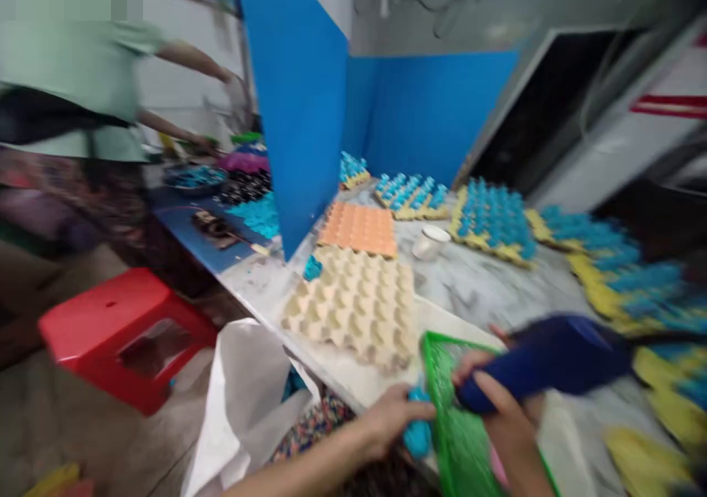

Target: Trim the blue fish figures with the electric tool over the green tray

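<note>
My left hand (389, 417) pinches a small bright blue piece (418, 434), blurred so that its kind cannot be made out, at the near edge of the table. My right hand (505, 401) is wrapped round a dark blue hand tool (546, 361) with a dark cord trailing to the right. The tool's tip points left, over a green tray (428, 357) whose floor looks pale and glossy. Part of the tray is hidden under my right forearm. Just beyond my left hand lies a cream egg-carton tray (353, 302), with one blue piece (312, 267) on its left edge.
Egg-carton trays of blue pieces (491, 217) line the back and right. An orange carton tray (359, 226) and white cup (431, 241) stand mid-table. A blue panel (298, 99) divides the table. Left are a red stool (127, 328), a white sack (237, 401) and another person (71, 77).
</note>
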Demonstrator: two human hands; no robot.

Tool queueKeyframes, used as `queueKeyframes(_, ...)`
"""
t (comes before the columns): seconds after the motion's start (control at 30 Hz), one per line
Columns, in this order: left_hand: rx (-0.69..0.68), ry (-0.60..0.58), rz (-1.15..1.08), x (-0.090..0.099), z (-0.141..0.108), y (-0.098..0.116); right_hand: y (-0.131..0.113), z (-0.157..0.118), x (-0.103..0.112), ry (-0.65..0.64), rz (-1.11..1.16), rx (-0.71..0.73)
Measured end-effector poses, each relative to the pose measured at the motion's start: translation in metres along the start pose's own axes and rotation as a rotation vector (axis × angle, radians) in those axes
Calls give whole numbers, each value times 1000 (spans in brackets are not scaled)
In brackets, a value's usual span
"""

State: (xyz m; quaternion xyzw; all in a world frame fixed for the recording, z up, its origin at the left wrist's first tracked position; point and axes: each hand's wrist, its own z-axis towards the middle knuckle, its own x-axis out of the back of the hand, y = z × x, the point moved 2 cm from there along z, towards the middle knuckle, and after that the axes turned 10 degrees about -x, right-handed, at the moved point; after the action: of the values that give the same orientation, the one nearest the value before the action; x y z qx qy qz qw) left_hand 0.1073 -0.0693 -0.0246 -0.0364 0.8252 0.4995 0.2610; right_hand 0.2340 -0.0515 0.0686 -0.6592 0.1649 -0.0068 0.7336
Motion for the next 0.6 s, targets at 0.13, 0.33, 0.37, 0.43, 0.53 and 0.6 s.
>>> queueKeyframes(0.13,-31,-14,17,0,0,5,-2,10,5,171,-88,118)
queueKeyframes(0.33,-14,-46,71,1,3,3,13,23,15,215,-229,120)
queueKeyframes(0.37,-18,-49,74,1,2,3,15,23,15,217,-224,124)
queueKeyframes(0.43,-15,-52,80,0,2,3,19,23,16,210,-219,125)
queueKeyframes(0.53,-3,-50,88,0,1,6,24,26,17,212,-240,119)
queueKeyframes(0.6,0,-52,92,0,1,7,27,29,19,234,-246,135)
